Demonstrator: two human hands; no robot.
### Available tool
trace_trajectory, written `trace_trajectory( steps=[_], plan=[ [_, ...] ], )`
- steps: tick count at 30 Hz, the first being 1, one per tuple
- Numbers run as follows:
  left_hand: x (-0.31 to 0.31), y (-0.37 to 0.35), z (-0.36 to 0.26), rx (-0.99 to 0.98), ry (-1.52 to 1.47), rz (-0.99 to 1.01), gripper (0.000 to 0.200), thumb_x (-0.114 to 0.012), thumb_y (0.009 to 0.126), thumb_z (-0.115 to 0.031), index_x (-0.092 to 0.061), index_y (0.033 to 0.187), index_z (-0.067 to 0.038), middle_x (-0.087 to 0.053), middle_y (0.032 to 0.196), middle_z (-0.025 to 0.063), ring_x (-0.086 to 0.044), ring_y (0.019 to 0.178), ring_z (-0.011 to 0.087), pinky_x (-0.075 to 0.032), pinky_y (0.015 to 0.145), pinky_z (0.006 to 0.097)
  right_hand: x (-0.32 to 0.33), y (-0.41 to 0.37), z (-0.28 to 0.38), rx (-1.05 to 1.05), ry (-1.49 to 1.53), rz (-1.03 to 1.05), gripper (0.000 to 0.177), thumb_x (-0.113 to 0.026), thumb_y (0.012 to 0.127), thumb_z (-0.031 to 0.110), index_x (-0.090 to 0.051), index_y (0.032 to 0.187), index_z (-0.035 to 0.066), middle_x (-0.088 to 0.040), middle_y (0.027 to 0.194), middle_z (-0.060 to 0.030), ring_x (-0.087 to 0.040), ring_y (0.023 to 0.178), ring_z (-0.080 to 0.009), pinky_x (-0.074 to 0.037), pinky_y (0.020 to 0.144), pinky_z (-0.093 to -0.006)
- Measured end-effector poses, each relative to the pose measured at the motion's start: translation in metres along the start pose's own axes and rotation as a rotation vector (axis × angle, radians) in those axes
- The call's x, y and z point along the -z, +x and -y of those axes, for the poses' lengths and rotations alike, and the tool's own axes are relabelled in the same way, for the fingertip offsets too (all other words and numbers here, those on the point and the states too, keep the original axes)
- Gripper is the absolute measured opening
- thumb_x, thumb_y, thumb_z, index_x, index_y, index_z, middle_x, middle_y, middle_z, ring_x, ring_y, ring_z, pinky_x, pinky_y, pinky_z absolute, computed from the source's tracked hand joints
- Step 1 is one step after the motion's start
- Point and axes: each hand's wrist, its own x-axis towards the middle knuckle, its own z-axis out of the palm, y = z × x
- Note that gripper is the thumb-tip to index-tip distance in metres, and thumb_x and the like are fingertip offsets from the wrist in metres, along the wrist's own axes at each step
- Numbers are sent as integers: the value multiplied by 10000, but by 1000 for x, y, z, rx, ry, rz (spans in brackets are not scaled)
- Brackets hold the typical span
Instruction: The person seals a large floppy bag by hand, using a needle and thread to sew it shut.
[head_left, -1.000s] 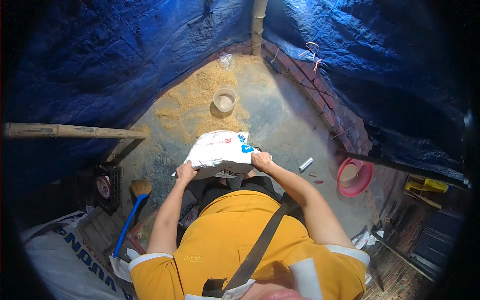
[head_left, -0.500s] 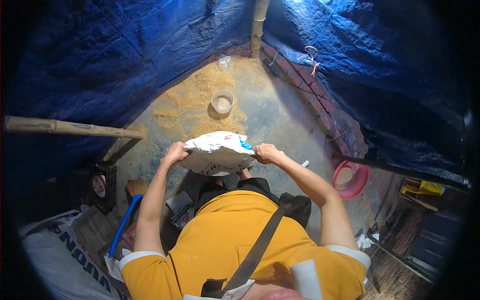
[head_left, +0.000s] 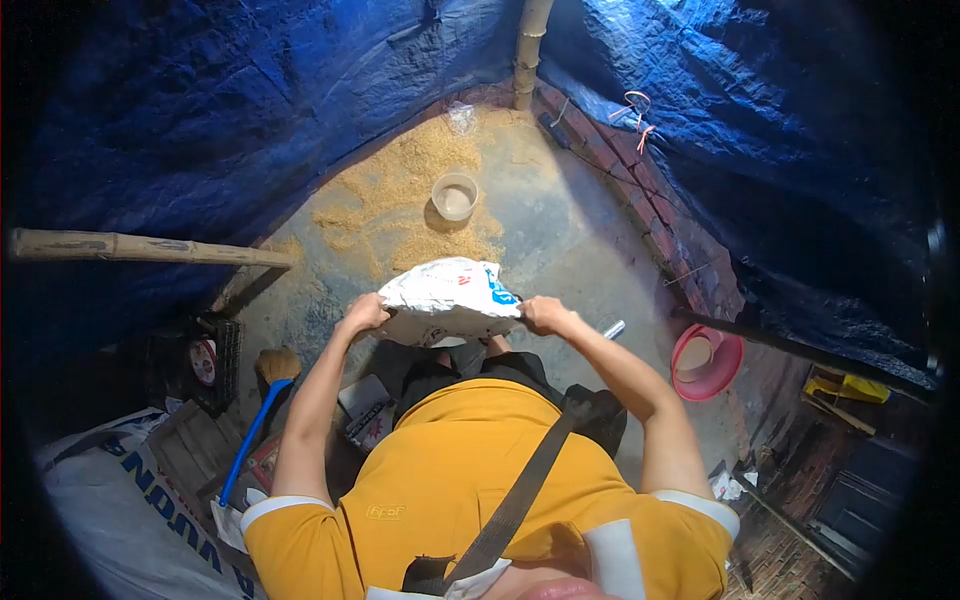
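A white sack (head_left: 440,283) with red and blue print is stretched between my hands in front of my legs, its contents out of sight. My left hand (head_left: 367,313) is closed round the sack's left edge. At the opposite edge, near the blue print, my right hand (head_left: 545,315) grips it with curled fingers. Beyond the sack, a clear round plastic tub (head_left: 455,198) stands on the floor among scattered yellowish grain or husks (head_left: 400,180). A little pale material lies in the tub's bottom.
A pink basin (head_left: 716,380) with a smaller tub inside stands at right. Left are a bamboo pole (head_left: 150,247), a blue-handled broom (head_left: 252,440), a dark crate (head_left: 222,355) and a large printed sack (head_left: 110,520). Blue tarpaulin (head_left: 240,110) and a low brick edge (head_left: 640,215) border the floor.
The sack's near side has folded upward, hiding the dark lettering more. Both hands keep their hold and sit slightly lower. The whole view has shifted a little.
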Motion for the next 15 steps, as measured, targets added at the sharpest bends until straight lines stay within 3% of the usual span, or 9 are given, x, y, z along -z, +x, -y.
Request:
trace_trajectory(
  steps=[1, 3, 7, 10, 13, 15],
  plan=[
    [5, -5, -2, -58, -56, -53, 210, -519, 635, -185, -575, 775, -38, -568, 767, 188, -561, 746, 323, -432, 632, 385, 17, -8, 4, -28, 31, 5, 173, -459, 707, 154, -558, 818, 67, -583, 767, -170, -572, 750, -307, -464, 635, -391],
    [12, -2, -1, -106, -97, -84, 189, -513, 637, -178, -572, 742, -32, -562, 736, 192, -559, 739, 328, -429, 626, 385, 36, -9, 6, -10, 13, -10, 169, -443, 722, 163, -566, 764, 55, -586, 696, -157, -577, 698, -315, -467, 599, -397],
    [-4, 18, -2, 15, 15, -48, 236, -548, 643, -219, -576, 815, -59, -572, 834, 171, -550, 808, 313, -436, 670, 387, -3, 27, -12, -95, -14, 23, 214, -414, 747, 194, -574, 781, 56, -590, 771, -169, -578, 752, -306, -467, 640, -398],
    [-65, 54, 31, 133, -16, 31, 326, -586, 631, -254, -583, 930, -123, -578, 927, 136, -545, 887, 286, -430, 753, 387, -64, 52, -27, -143, 30, -76, 223, -381, 761, 174, -564, 809, 56, -585, 812, -168, -573, 741, -318, -462, 645, -402],
    [-66, 47, 29, 218, -66, 21, 368, -593, 631, -271, -573, 970, -128, -564, 975, 139, -527, 929, 297, -418, 784, 391, -48, 43, -11, -132, -11, 50, 219, -403, 746, 175, -576, 822, 64, -580, 842, -187, -571, 804, -307, -460, 655, -406],
    [-63, 45, 39, 116, -33, 22, 346, -580, 639, -243, -573, 966, -129, -566, 955, 148, -530, 911, 307, -425, 762, 393, -38, 28, -8, -76, 92, -70, 199, -411, 736, 165, -567, 791, 54, -581, 802, -185, -570, 775, -319, -458, 645, -412]
  ],
)
